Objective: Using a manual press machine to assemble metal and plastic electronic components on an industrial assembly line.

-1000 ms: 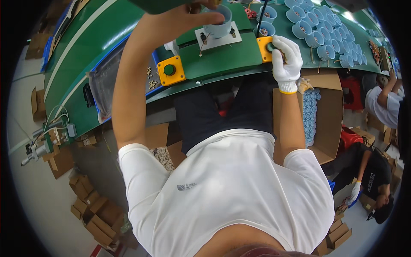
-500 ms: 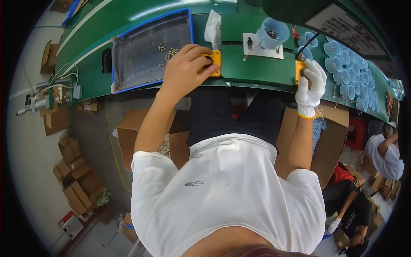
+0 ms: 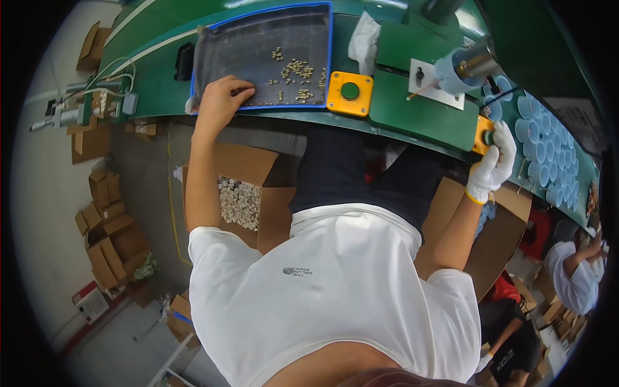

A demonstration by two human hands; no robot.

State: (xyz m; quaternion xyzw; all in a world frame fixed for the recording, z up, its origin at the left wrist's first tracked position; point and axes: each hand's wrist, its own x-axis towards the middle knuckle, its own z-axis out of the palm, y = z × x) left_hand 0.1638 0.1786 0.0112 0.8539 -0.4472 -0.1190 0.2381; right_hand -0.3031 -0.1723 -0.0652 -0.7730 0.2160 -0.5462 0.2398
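Note:
My bare left hand (image 3: 223, 103) is over the near left edge of a blue-rimmed tray (image 3: 222, 55). Its thumb and fingers come together, and anything between them is too small to make out. Small brass-coloured parts (image 3: 295, 68) lie scattered in the tray, to the right of that hand. My right hand (image 3: 497, 161), in a white glove, rests its outstretched fingers on a yellow button box (image 3: 480, 135). Left of centre, another yellow box (image 3: 349, 94) with a dark green button stands untouched. A light blue cup (image 3: 449, 72) sits on a white plate (image 3: 422, 76), a metal cylinder (image 3: 476, 63) reaching into its mouth.
Many blue cups (image 3: 532, 132) crowd the bench at the right. Crumpled white tissue (image 3: 365, 42) lies behind the left button box. Below the bench are open cartons, one holding pale pieces (image 3: 240, 203). Other people (image 3: 574, 277) are at the lower right.
My left hand has left the left button box and gone left to the tray. The metal cylinder has come down to the cup. My right hand stays at its box while the view shifts.

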